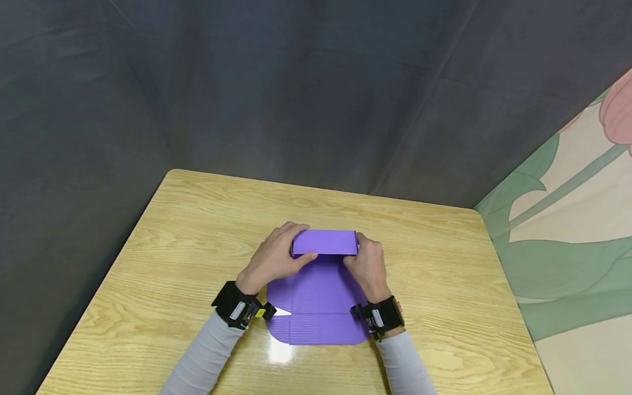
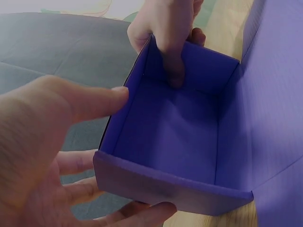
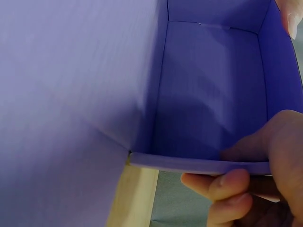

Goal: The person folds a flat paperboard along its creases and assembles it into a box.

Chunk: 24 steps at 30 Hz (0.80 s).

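Observation:
A purple cardboard box (image 1: 325, 242) is tipped up near the table's middle, its hollow facing the person. Its wide lid flap (image 1: 321, 299), rounded at the corners, spreads towards the person. At the left end my left hand (image 1: 276, 253) holds the box, thumb along the rim and fingers around the outside of the end wall. My right hand (image 1: 369, 267) pinches the opposite end wall (image 3: 199, 165), the thumb inside and the curled fingers outside. The bare inner bottom (image 2: 165, 132) shows in the left wrist view.
The wooden table (image 1: 163, 274) extends around the box on all sides. A dark grey curtain (image 1: 276, 99) hangs behind and to the left. Cloth with a flower pattern (image 1: 568, 230) hangs on the right. Both wrists carry black camera straps.

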Tool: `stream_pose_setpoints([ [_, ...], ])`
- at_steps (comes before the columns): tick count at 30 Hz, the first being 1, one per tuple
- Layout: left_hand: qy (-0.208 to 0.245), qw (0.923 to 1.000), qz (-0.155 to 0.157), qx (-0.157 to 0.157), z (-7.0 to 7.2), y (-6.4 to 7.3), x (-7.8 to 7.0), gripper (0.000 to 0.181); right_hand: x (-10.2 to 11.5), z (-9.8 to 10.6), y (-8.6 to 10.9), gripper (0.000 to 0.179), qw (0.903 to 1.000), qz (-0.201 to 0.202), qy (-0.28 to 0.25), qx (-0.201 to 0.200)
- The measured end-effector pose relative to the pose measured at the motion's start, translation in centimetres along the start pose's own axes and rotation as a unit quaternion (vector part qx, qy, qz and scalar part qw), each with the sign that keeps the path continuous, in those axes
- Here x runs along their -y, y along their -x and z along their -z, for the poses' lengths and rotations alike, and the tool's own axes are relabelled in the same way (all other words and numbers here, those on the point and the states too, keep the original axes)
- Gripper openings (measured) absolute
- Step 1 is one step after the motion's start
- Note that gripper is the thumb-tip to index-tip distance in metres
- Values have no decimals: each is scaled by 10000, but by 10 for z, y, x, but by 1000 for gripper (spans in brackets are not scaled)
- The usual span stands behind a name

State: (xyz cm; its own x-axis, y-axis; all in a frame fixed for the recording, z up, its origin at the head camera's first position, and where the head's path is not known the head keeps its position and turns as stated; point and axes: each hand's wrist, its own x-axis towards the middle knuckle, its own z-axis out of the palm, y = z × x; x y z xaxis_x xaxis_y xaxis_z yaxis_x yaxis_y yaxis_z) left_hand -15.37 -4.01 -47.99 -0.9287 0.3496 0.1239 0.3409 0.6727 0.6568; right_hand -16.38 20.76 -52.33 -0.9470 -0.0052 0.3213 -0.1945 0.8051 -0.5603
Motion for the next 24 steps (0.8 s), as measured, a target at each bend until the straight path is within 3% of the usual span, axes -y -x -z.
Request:
stream_pose_setpoints([
  [9, 236, 9996, -163, 33, 3, -1, 0, 65, 7, 8, 0, 43, 9995, 162, -198, 181],
  [18, 485, 9973, -387, -400, 10, 0, 5, 59, 12, 25, 0, 48, 9970, 533, -546, 98],
  [24, 604, 9947, -388, -738, 22, 1, 9, 59, 15, 48, -2, 57, 9938, 470, -921, 419],
])
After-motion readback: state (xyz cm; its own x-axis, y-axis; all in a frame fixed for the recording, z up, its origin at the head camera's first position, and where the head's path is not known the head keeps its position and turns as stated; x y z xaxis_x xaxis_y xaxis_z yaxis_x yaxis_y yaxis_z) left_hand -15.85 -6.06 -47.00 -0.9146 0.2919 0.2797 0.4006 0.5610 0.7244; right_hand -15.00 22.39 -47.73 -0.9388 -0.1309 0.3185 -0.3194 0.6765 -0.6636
